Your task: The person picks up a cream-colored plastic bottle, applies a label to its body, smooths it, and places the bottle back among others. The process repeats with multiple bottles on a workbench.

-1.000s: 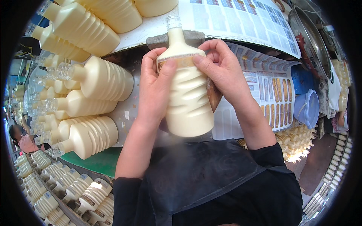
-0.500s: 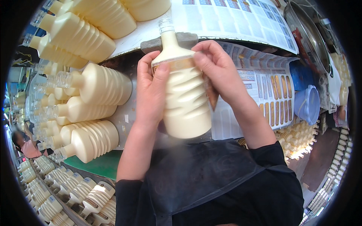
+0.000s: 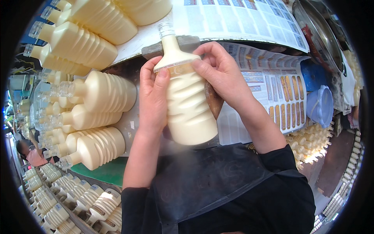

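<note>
A cream bottle with slanting ridges and a clear threaded neck lies tilted between my hands, its neck pointing away from me. Around its shoulder runs a gold-brown label strip. My left hand grips the bottle's left side, thumb on the strip's left end. At the right shoulder my right hand is closed, its thumb pressing the strip's right end and its index finger bent above. A brown, pointed flat piece shows under my right palm; how it is held is hidden. Behind the neck sits a grey block.
Several unlabelled cream bottles lie stacked at left, more at far left. Label sheets cover the right side, beside a light-blue bucket. Racked bottles stand lower left. A person is at the far left.
The view has shifted slightly. My hands stay on the bottle at the strip's two ends. The brown piece beneath my right palm has turned and shows more of its face.
</note>
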### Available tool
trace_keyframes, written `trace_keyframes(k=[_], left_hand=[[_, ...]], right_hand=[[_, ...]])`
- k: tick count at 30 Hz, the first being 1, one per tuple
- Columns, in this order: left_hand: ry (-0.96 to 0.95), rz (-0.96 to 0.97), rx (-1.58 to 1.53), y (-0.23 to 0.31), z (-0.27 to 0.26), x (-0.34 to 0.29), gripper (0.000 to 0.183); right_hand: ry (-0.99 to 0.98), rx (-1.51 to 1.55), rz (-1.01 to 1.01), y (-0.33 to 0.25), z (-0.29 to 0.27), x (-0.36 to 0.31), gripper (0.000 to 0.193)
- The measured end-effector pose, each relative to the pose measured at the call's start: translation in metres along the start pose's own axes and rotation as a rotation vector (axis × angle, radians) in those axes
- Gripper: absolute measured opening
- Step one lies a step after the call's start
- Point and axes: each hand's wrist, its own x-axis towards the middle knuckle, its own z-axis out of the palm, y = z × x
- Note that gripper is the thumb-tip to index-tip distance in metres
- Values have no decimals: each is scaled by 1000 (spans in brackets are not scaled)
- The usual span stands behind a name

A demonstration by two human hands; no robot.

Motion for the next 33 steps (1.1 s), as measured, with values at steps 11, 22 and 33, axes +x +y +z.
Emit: trace_keyframes(k=[11, 22, 33], left_hand=[[-6, -5, -12, 0, -2, -1, 44], [-1, 2, -10, -2, -2, 0, 44], [20, -2, -1, -1, 1, 0, 42]], right_hand=[[19, 39, 62, -3, 2, -1, 25], [-17, 243, 39, 7, -1, 3, 23], [-80, 231, 157, 1, -17, 3, 21]])
